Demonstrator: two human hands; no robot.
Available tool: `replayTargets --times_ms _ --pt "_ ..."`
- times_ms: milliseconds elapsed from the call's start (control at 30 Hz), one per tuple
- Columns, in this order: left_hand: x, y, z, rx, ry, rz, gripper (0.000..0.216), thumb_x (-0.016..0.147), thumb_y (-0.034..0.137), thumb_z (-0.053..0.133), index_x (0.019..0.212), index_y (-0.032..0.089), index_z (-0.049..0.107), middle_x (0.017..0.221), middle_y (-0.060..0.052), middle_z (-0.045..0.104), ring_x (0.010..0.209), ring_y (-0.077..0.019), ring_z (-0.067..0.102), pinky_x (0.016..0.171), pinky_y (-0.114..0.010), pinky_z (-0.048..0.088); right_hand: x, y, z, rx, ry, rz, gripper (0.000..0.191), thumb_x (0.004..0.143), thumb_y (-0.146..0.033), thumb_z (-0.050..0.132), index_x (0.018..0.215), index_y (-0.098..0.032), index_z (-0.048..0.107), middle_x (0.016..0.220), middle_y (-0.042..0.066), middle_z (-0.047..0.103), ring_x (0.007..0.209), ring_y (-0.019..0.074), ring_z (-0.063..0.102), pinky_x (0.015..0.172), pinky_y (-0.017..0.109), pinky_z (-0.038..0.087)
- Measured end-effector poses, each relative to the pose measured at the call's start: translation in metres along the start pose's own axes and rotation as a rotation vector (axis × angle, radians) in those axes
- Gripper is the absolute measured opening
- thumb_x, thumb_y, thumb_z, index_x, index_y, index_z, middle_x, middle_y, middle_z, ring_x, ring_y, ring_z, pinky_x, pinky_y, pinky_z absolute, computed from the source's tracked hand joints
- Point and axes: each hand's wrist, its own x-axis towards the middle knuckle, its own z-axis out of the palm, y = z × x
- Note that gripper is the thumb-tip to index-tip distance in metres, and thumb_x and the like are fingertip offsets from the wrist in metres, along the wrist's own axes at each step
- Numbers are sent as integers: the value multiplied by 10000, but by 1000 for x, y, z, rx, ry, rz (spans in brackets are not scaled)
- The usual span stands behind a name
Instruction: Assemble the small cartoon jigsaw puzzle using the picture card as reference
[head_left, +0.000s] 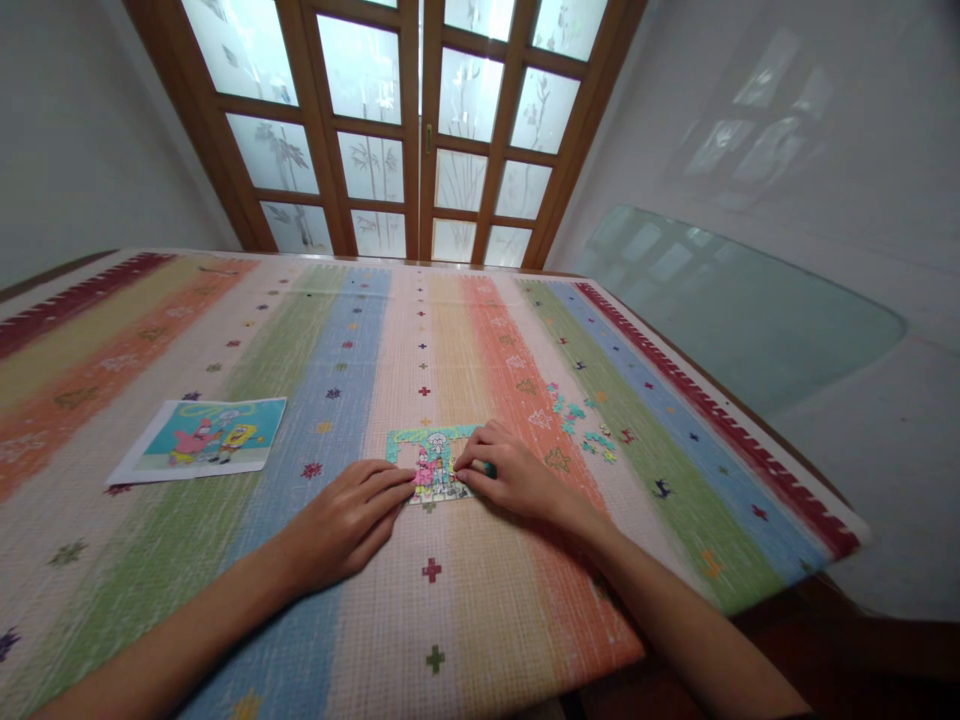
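A small, partly assembled jigsaw puzzle (424,462) with cartoon figures lies flat on the striped tablecloth, between my hands. My left hand (358,515) rests palm down, its fingers stretched out and their tips on the puzzle's left edge. Over the right side of the puzzle, my right hand (514,472) has its thumb and fingers drawn together in a pinch. A bit of teal, apparently a puzzle piece (489,467), shows between them; its outline is mostly covered. Right of that hand lie several loose puzzle pieces (598,445), mostly teal, in a scattered group.
A printed picture sheet (217,440) with similar cartoon figures lies to the left. The striped tablecloth (442,610) covers the table. Beyond the far edge stand wooden doors with frosted panes (375,165). A glass panel (735,310) appears beside the right wall.
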Motion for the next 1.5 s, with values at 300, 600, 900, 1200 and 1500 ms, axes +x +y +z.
replayTargets --times_ms 300,600,900,1200,1500 --pt "-3 -2 2 -10 -7 -8 347 1023 128 474 1336 147 624 1269 -117 712 1149 -265 621 982 -460 567 0 3 0 -20 13 -20 104 949 -170 715 930 -216 806 951 69 697 975 213 588 885 364 464" --pt "-2 -2 0 -3 2 -3 346 1026 135 464 1334 153 621 1271 -111 713 1148 -260 631 978 -463 578 1 30 -28 -253 86 93 188 971 -153 622 987 -198 803 977 96 710 958 236 615 868 372 471" --pt "-3 -2 2 -6 11 -3 349 1025 135 467 1340 154 616 1268 -110 714 1149 -257 631 975 -455 582 -28 84 -94 -523 22 658 251 886 -113 635 1026 -222 812 1082 108 765 1042 256 666 828 306 464" --pt "-3 -3 1 -38 13 -12 368 1017 129 481 1352 174 625 1256 -104 720 1148 -253 634 987 -452 573 -67 113 -135 -430 -18 915 186 803 -310 769 651 -211 730 686 46 745 643 196 674 558 268 410" --pt "-2 -2 0 -11 16 2 346 1024 130 469 1331 154 627 1262 -118 718 1153 -265 635 979 -470 585 -61 121 -124 -360 7 948 181 700 -151 737 543 -219 677 606 44 698 625 197 657 550 278 403"
